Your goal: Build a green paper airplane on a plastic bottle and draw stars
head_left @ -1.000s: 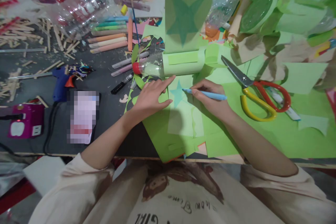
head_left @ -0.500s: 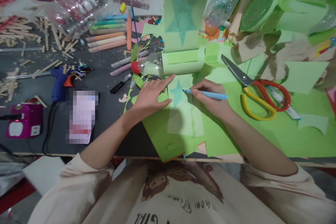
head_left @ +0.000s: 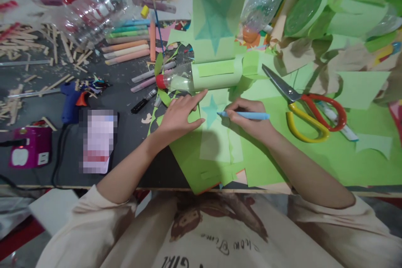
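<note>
My right hand (head_left: 246,115) grips a light blue felt-tip pen (head_left: 256,115), its tip at the right edge of a small blue star (head_left: 210,111). The star is coloured on a pale green sheet of paper (head_left: 215,148). Fingers spread, my left hand (head_left: 182,113) lies flat at the sheet's left side and holds nothing. Just beyond both hands, a plastic bottle with a red cap (head_left: 177,78) lies on its side, wrapped in green paper. Behind it stands a rounded green paper piece (head_left: 219,8) with a larger blue star.
Scissors (head_left: 293,94) with red and yellow handles lie open at right. At left are a blue glue gun (head_left: 69,100), a phone (head_left: 98,140) and a purple box (head_left: 29,146). Felt-tip pens (head_left: 127,46), wooden sticks (head_left: 19,42) and clear bottles (head_left: 103,8) crowd the back.
The pen tip has shifted very slightly left along the small star with my right hand. My left hand stays in place. The whole view has shifted a little.
</note>
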### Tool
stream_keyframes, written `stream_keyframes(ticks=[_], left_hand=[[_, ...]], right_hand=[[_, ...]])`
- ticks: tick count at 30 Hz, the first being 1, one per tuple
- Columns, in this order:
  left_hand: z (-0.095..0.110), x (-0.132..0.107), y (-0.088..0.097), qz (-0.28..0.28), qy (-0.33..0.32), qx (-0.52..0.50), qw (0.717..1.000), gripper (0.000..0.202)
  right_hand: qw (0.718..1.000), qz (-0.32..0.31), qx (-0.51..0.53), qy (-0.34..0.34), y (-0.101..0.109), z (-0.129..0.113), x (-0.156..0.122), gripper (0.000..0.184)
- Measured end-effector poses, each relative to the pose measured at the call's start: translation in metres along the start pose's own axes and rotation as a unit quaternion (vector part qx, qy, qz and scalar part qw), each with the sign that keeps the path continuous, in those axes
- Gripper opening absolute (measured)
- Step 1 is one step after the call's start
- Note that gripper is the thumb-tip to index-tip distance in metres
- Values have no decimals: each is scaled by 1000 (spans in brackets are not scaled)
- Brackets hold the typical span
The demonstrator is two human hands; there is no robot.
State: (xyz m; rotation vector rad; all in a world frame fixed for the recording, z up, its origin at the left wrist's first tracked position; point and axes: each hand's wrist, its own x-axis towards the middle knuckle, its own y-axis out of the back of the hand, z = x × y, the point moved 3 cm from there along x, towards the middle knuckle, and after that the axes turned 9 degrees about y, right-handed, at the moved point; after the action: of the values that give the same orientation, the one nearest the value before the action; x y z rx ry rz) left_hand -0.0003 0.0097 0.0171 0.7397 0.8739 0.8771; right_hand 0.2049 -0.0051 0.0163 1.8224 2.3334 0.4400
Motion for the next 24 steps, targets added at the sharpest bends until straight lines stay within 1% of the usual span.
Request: stream_keyframes(ticks=[2, 6, 9, 13, 17, 20, 24], left_hand=[[0, 0, 0, -2, 2, 1, 1000, 72], [-1, 0, 1, -1, 1, 2, 1000, 72], [0, 0, 1, 2, -4, -2, 1000, 72], [1, -1, 2, -1, 2, 3, 1000, 70], [2, 0, 1, -7, 7, 8, 1000, 71], [1, 0, 0, -4, 3, 10, 1000, 71], [0, 1, -1, 1, -1, 10, 1000, 71]], right_hand=[[1000, -12, 2, 0, -1, 1, 0, 16], [999, 27, 7, 15, 1, 1, -1, 15], [1000, 12, 6, 5, 0, 0, -1, 16], [999, 32, 4, 7, 1, 0, -1, 16], [1000, 28, 6, 11, 2, 1, 0, 17], [999, 37, 8, 19, 3, 2, 0, 17], [999, 30, 8, 9, 2, 3, 0, 16]])
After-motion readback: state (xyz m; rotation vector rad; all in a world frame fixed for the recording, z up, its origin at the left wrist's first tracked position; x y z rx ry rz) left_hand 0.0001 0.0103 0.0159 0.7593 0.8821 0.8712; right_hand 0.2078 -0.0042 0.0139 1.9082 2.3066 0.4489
